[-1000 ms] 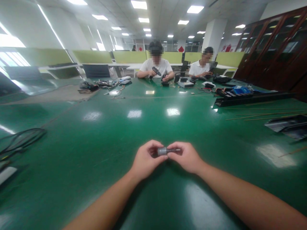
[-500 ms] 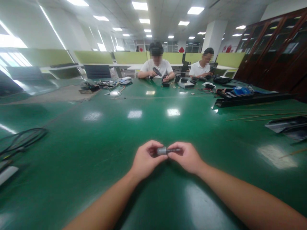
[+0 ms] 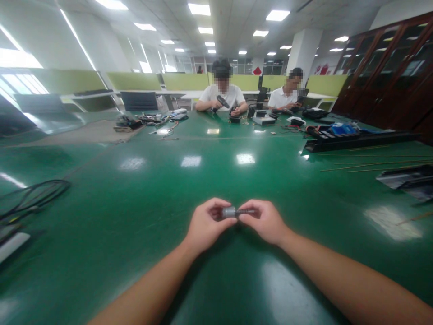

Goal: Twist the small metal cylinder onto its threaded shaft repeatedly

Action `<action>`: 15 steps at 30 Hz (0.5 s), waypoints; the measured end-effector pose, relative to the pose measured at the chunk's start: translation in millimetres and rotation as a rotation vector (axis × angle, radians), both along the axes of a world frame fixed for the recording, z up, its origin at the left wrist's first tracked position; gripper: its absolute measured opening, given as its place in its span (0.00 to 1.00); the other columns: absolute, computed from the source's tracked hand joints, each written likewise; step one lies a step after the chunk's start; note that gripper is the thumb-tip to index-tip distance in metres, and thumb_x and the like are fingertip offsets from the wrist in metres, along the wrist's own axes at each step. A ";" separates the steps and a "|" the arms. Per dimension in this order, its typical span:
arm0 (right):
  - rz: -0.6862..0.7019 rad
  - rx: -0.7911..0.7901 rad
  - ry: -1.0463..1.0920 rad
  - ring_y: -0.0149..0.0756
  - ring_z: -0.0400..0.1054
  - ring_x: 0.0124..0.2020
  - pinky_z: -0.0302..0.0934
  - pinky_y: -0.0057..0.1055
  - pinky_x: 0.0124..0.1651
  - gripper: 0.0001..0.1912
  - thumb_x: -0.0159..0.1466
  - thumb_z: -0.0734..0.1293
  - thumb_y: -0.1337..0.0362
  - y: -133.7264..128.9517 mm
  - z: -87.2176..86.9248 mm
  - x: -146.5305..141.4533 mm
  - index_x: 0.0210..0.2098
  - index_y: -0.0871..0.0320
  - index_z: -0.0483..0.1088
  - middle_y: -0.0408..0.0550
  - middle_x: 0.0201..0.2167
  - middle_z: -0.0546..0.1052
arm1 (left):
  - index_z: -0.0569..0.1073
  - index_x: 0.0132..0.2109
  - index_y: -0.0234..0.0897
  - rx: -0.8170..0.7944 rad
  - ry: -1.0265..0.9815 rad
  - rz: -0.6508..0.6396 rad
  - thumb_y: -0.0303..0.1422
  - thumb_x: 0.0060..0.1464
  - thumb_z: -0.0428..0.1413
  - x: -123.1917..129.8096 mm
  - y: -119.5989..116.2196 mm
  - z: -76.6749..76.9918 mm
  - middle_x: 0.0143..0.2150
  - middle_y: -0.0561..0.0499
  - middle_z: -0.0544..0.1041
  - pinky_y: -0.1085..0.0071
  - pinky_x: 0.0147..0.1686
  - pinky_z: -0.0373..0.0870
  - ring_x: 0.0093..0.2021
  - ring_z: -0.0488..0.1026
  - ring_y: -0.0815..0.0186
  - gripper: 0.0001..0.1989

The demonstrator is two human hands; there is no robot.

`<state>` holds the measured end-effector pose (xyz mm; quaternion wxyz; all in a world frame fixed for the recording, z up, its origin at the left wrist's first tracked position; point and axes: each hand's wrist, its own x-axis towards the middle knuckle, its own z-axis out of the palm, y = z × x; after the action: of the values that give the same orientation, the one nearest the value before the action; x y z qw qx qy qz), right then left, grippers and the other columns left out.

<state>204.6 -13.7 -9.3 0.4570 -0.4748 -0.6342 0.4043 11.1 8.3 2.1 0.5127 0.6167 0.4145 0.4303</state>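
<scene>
Just above the green table (image 3: 162, 189), a small grey metal cylinder (image 3: 228, 212) lies level between my two hands. A thin, dark shaft that looks threaded or spiralled (image 3: 248, 211) sticks out of its right end. My left hand (image 3: 202, 228) is closed round the cylinder, thumb below and fingers above and behind. With thumb and forefinger my right hand (image 3: 269, 222) pinches the shaft close to the cylinder. Fingers hide part of both pieces, and whether they are joined as one part I cannot tell.
Black cables (image 3: 43, 194) and a pale device edge (image 3: 15, 247) lie at the left. To the right are thin rods (image 3: 372, 163), a long black channel (image 3: 358, 139) and plastic bags (image 3: 409, 180). Across the table, one person (image 3: 221, 97) holds a power drill (image 3: 222, 101); another person (image 3: 284, 98) sits beside.
The view has shifted slightly. My right fingertips sit a little farther right along the shaft; my left hand keeps its hold on the cylinder.
</scene>
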 end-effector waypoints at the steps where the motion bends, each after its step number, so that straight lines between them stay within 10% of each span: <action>1: 0.002 0.002 0.004 0.37 0.74 0.32 0.68 0.33 0.39 0.07 0.57 0.70 0.64 0.1 -0.2 0.2 0.34 0.61 0.77 0.48 0.31 0.81 | 0.75 0.38 0.32 -0.001 -0.002 0.001 0.31 0.38 0.71 0.0 0.0 -0.1 0.36 0.47 0.79 0.70 0.41 0.74 0.37 0.77 0.63 0.19; 15: -0.014 -0.003 0.021 0.38 0.73 0.32 0.67 0.33 0.39 0.08 0.57 0.72 0.62 0.9 -2.4 -1.2 0.33 0.60 0.76 0.48 0.31 0.80 | 0.75 0.39 0.32 0.000 0.000 0.018 0.32 0.38 0.71 0.1 -1.8 0.4 0.36 0.46 0.80 0.70 0.41 0.74 0.37 0.78 0.62 0.19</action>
<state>203.4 -12.8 -11.7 0.4657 -0.4758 -0.6256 0.4067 11.2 6.5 2.5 0.5089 0.6129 0.4199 0.4349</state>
